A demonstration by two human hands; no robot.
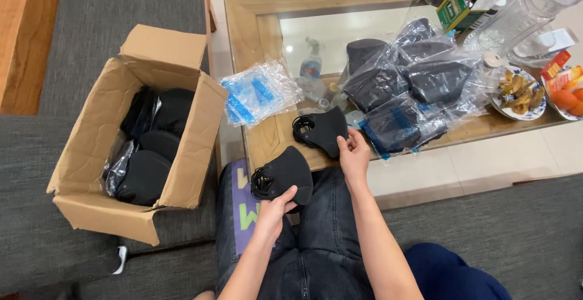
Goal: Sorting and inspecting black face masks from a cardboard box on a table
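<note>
One black mask (283, 175) is pinched at its lower edge by the left hand (274, 207), lifted above the lap. A second mask (322, 131), lying on the table edge (267, 139), is gripped by the right hand (354, 154). Bagged masks (401, 87) are piled behind; the open box (130, 133) sits alongside, within reach.

Plastic jars (537, 2) cropped at top

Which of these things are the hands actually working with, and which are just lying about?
In use:
left hand holding a black mask
right hand on a second mask
bagged masks
empty bags
box of masks

Lying about:
spray bottle
snack plates
clear jars
green carton
</note>
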